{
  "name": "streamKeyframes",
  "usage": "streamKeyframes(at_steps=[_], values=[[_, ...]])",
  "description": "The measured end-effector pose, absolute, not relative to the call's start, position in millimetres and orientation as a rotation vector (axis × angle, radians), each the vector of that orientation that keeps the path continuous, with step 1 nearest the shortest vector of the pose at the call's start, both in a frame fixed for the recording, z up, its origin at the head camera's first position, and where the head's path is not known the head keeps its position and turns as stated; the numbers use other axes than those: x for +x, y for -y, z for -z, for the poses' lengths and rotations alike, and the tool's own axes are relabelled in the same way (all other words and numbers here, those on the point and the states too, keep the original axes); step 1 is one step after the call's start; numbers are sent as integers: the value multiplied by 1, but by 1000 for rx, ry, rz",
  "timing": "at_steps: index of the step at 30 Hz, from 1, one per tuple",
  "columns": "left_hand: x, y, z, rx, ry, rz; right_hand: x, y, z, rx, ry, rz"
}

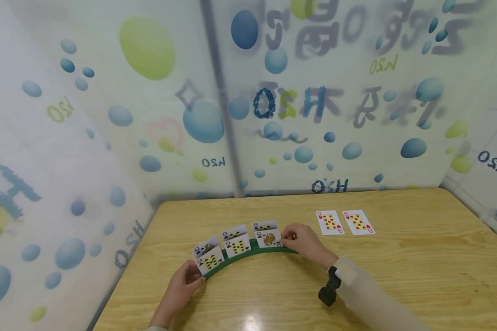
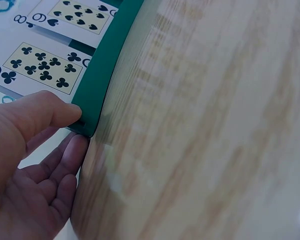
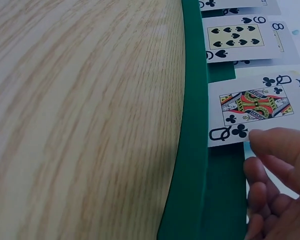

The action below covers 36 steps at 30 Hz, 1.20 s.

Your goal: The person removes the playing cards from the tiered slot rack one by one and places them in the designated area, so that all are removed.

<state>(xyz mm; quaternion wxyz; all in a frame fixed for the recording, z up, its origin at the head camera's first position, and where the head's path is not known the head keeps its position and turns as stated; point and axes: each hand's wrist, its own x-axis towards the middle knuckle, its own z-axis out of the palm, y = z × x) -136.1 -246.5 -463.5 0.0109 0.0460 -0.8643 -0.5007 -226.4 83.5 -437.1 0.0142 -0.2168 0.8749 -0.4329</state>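
A curved green card holder point(image 1: 254, 251) lies on the table with playing cards standing in it, in three pairs of one behind another. At its left end my left hand point(image 1: 180, 285) pinches the holder, thumb point(image 2: 65, 112) on its front and fingers behind. The nine of clubs point(image 2: 45, 70) stands beside that hand, then the nine of spades point(image 3: 236, 37). On the right, my right hand point(image 1: 306, 241) pinches the lower edge of the queen of clubs point(image 3: 257, 107), its thumb on the card's face. Other fingers are curled behind the holder, partly hidden.
Two red heart cards point(image 1: 329, 222) lie face up side by side on the wooden table point(image 1: 397, 271), beyond my right hand. Pale walls point(image 1: 335, 115) with printed bubbles stand behind and at both sides. A black strap device point(image 1: 329, 289) is on my right wrist.
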Motion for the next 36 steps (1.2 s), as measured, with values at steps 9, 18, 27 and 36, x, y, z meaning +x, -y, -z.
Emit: streamKeyframes(at_steps=[9, 18, 27, 36], values=[[-137, 247, 466, 132, 2680, 1569, -228, -94, 438, -731, -2693, 1423], [-136, 245, 462, 123, 2689, 1562, -227, -104, 436, -717, -2711, 1464], [-133, 245, 459, 169, 2718, 1534, -224, -125, 433, -678, -2715, 1515], [-135, 245, 461, 163, 2722, 1534, -224, -157, 431, -616, -2791, 1547]])
